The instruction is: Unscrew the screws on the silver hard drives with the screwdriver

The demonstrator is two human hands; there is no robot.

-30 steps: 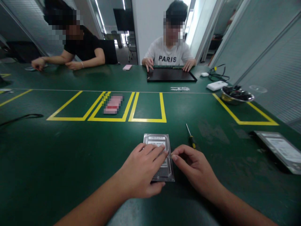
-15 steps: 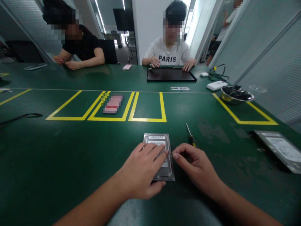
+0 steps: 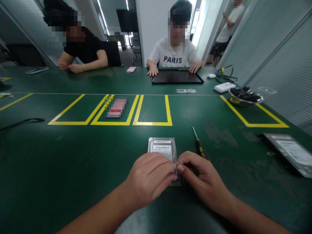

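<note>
A silver hard drive [image 3: 162, 145] with a white label lies flat on the green table in front of me. Over its lower part is my left hand [image 3: 152, 174], fingers bent and thumb drawn in toward them. My right hand [image 3: 201, 174] is pinched at the drive's right edge, its fingertips meeting those of my left hand. Whatever is between the fingertips is too small or hidden to make out. Just beyond my right hand lies a screwdriver [image 3: 200, 148] with a black and yellow handle, its tip pointing away from me.
A second hard drive [image 3: 290, 152] lies at the right. Farther back are a metal bowl [image 3: 246, 101] of dark parts, a white box [image 3: 224, 87], a pink phone [image 3: 117, 108] and yellow tape outlines [image 3: 152, 123]. Across the table, a person's hands rest by a dark panel [image 3: 177, 77].
My left hand has gone from lying spread on the hard drive to closed fingers beside my right fingertips. My right hand has shifted slightly down and left, uncovering more of the screwdriver handle.
</note>
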